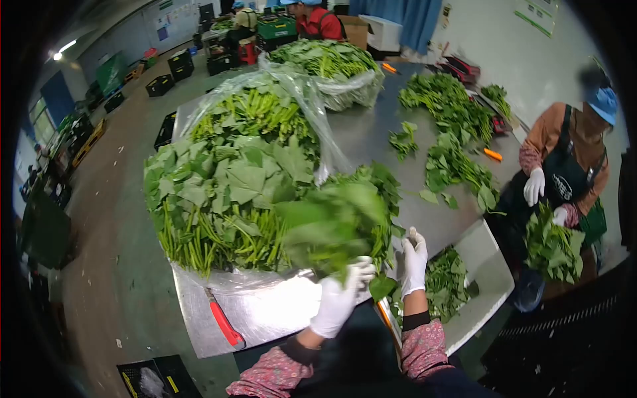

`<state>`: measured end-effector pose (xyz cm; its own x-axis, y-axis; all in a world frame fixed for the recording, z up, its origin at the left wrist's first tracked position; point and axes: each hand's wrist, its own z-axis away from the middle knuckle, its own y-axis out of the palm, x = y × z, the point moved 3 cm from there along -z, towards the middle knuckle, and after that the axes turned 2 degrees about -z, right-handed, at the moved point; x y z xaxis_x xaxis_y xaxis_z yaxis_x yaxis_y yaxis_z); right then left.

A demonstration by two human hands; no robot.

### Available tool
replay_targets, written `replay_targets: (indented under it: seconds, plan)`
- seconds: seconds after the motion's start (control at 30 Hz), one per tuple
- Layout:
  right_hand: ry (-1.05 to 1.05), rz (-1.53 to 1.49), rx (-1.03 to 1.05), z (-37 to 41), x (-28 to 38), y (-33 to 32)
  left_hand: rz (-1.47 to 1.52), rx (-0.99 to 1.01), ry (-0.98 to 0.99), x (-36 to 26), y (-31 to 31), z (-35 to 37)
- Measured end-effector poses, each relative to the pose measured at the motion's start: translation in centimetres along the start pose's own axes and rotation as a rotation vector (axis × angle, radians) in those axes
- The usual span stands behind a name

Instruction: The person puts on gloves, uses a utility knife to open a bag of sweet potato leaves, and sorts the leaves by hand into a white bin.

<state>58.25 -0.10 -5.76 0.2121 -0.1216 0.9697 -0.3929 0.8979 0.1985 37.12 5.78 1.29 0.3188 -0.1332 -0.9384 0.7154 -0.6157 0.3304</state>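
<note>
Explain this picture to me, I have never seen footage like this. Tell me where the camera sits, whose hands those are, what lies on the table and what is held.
There is no machine here. The one picture comes from a camera worn on a person's head, looking down at their own two white-gloved hands. The left hand grips a bunch of leafy greens. The right hand is beside it with fingers stretched, holding nothing. On the steel table lie a big pile of greens in clear plastic, a red-handled knife and loose leaves. On the right a co-worker holds another bunch.
</note>
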Motion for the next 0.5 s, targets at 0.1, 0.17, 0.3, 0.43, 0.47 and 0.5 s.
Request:
replay_targets:
  seconds: [0.1, 0.17, 0.3, 0.43, 0.47, 0.5]
  plan:
    - [-0.383, 0.2, -0.004, 5.2, 4.4, 1.8, 0.053, -0.274, 0.042, -3.6, -2.9, 1.8]
    - [-0.783, 0.491, 0.093, 9.1, 7.3, 5.0, -0.013, -0.514, 0.128, -5.5, -4.8, 2.3]
    - [-0.699, 1.116, 0.248, 6.9, 3.8, 6.4, 0.029, -0.571, 0.123, -5.4, -7.4, 3.6]
    - [-0.421, 0.817, 0.136, -0.5, 2.0, 2.1, -0.034, -0.54, 0.084, -4.6, -8.2, 5.5]
    - [-0.315, 0.769, 0.114, -3.1, 0.4, -0.1, -0.044, -0.531, 0.068, -4.4, -8.2, 5.9]
    - [-0.211, 0.719, 0.09, -5.1, -0.7, -2.2, -0.039, -0.542, 0.049, -4.1, -8.3, 6.3]
